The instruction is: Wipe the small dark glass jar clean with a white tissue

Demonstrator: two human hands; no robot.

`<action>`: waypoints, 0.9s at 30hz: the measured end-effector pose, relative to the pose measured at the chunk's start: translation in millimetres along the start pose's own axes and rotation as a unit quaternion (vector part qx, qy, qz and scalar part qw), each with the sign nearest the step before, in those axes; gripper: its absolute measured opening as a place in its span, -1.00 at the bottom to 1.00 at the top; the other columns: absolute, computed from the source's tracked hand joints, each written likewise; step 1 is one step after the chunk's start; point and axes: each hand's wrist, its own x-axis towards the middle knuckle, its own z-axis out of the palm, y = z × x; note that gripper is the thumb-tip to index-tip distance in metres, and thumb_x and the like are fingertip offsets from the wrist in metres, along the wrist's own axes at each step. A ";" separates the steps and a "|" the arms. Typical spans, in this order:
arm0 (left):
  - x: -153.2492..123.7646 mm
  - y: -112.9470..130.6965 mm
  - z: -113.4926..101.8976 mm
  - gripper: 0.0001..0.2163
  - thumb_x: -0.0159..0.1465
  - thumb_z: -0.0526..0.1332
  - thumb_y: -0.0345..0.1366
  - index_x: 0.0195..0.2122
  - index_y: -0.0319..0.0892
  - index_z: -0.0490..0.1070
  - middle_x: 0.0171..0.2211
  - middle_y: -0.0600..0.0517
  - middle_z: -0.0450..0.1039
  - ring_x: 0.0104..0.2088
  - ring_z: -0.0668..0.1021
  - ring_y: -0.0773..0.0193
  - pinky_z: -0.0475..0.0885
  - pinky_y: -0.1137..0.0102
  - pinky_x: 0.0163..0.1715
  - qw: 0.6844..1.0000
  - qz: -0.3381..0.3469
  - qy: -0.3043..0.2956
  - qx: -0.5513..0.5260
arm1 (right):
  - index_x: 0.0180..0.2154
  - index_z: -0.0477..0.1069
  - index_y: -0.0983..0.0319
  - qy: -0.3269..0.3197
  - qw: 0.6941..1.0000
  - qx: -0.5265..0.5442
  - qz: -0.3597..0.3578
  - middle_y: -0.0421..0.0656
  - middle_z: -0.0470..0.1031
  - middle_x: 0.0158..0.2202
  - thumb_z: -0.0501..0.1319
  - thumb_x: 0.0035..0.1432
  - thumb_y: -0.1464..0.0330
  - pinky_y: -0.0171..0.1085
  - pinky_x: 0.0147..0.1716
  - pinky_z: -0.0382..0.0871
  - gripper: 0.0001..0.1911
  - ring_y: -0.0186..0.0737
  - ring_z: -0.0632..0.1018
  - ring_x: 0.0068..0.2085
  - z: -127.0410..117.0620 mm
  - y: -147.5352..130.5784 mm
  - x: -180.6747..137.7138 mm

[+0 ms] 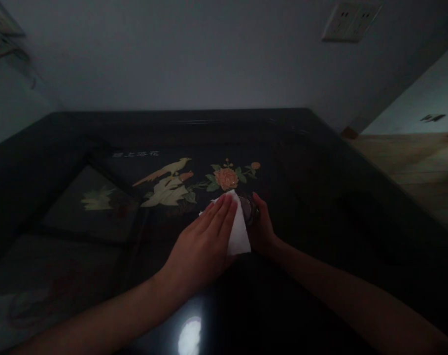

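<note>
A: Status on the wipe?

B: Mid-contact, I'd judge. Left hand [205, 236] is flat, fingers straight and together, pressing a white tissue [239, 235] against a small dark round object [249, 208]. Right hand [262, 229] is curled round that object from its 3 o'clock side, thumb up along its edge.

A: Done vs left?

B: Can't call it. The tissue covers the object's 9 o'clock face and the rest sits in shadow. The tissue reads clean white, with no marks I can make out. How much surface has been covered isn't readable.

A: Location?

B: Middle of the black bench [320, 197], just at 6 o'clock of the flower inlay [226, 177]. The bird inlay [168, 185] is at 10 o'clock from the hands. Resting on the bench or lifted off it: cannot tell.

A: Object condition?

B: Small, round, dark, faint sheen on top. Could be glass or metal, but it's too dim to say. The tissue is folded over, with one corner sticking out past the left hand at 4 o'clock.

A: Surroundings?

B: Lamp glare [189, 336] on the bench at 6 o'clock, wall socket [351, 20] at 1 o'clock.
</note>
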 end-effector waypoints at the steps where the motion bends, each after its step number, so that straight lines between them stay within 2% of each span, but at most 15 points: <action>1: -2.0 2.1 -2.0 -0.37 0.13 0.16 -0.38 0.23 -0.46 0.06 0.26 -0.32 0.09 0.27 0.19 0.02 0.25 0.19 0.21 1.000 -0.004 -0.004 0.010 | -0.45 0.47 0.19 0.005 1.000 0.005 -0.002 -0.15 0.59 -0.39 0.20 -0.09 0.01 -0.13 -0.10 0.41 -0.63 -0.04 0.54 -0.06 -0.4 -0.4 0.4; 4: -8.5 10.5 -5.5 -0.41 0.15 0.15 -0.33 0.19 -0.49 0.13 0.23 -0.34 0.16 0.23 0.27 -0.01 0.30 0.22 0.18 0.999 0.009 -0.006 0.031 | -0.49 0.44 0.19 0.013 1.000 0.008 -0.013 -0.17 0.59 -0.41 0.22 -0.12 0.02 -0.14 -0.11 0.41 -0.64 -0.05 0.54 -0.08 -1.3 -3.2 1.0; 7: -12.4 17.5 -3.4 -0.42 0.19 0.13 -0.27 0.19 -0.53 0.12 0.22 -0.35 0.17 0.23 0.27 -0.03 0.30 0.21 0.17 0.999 0.038 0.003 0.030 | -0.49 0.44 0.18 0.004 1.000 -0.008 -0.012 -0.15 0.58 -0.41 0.23 -0.14 0.00 -0.14 -0.13 0.42 -0.62 -0.04 0.55 -0.10 -0.7 -6.6 0.5; 13: -3.3 8.8 10.2 -0.31 0.15 0.15 -0.33 0.27 -0.47 -0.08 0.30 -0.29 0.00 0.33 -0.02 0.06 0.16 0.20 0.26 0.994 0.092 0.021 -0.046 | -0.35 0.49 0.21 -0.010 0.999 -0.034 0.001 -0.10 0.59 -0.39 0.18 -0.08 -0.03 -0.13 -0.16 0.44 -0.55 -0.02 0.56 -0.13 1.9 -5.2 -4.1; 16: 2.5 0.4 10.6 -0.28 0.14 0.16 -0.38 0.29 -0.42 -0.14 0.31 -0.29 -0.02 0.34 -0.05 0.09 0.15 0.18 0.26 0.996 0.066 0.017 -0.057 | -0.32 0.50 0.20 -0.014 1.000 -0.028 0.002 -0.11 0.59 -0.37 0.18 -0.06 -0.02 -0.13 -0.12 0.43 -0.55 -0.03 0.56 -0.10 2.3 -1.7 -5.2; 19: 3.3 -2.4 4.9 -0.31 0.14 0.15 -0.39 0.28 -0.40 -0.10 0.30 -0.29 0.00 0.32 0.04 0.08 0.17 0.18 0.25 0.999 0.038 0.009 -0.036 | -0.33 0.50 0.19 -0.015 1.000 -0.010 0.012 -0.14 0.60 -0.37 0.18 -0.06 -0.01 -0.13 -0.10 0.41 -0.58 -0.04 0.56 -0.09 2.3 0.4 -4.6; 25: -5.5 7.3 -5.3 -0.39 0.14 0.14 -0.39 0.22 -0.49 0.07 0.25 -0.35 0.11 0.26 0.20 0.00 0.27 0.20 0.19 1.000 -0.001 -0.008 0.030 | -0.41 0.49 0.18 0.024 1.000 0.012 0.001 -0.18 0.59 -0.40 0.18 -0.06 0.02 -0.17 -0.12 0.40 -0.62 -0.08 0.56 -0.13 0.3 -0.2 -1.7; 27: -8.8 12.0 -5.5 -0.40 0.15 0.12 -0.37 0.21 -0.52 0.09 0.23 -0.37 0.13 0.25 0.24 -0.03 0.31 0.19 0.17 0.999 -0.004 -0.012 0.045 | -0.40 0.50 0.19 0.019 1.000 0.001 -0.006 -0.16 0.60 -0.38 0.18 -0.06 0.01 -0.16 -0.13 0.41 -0.61 -0.07 0.56 -0.12 -0.3 -1.8 -0.6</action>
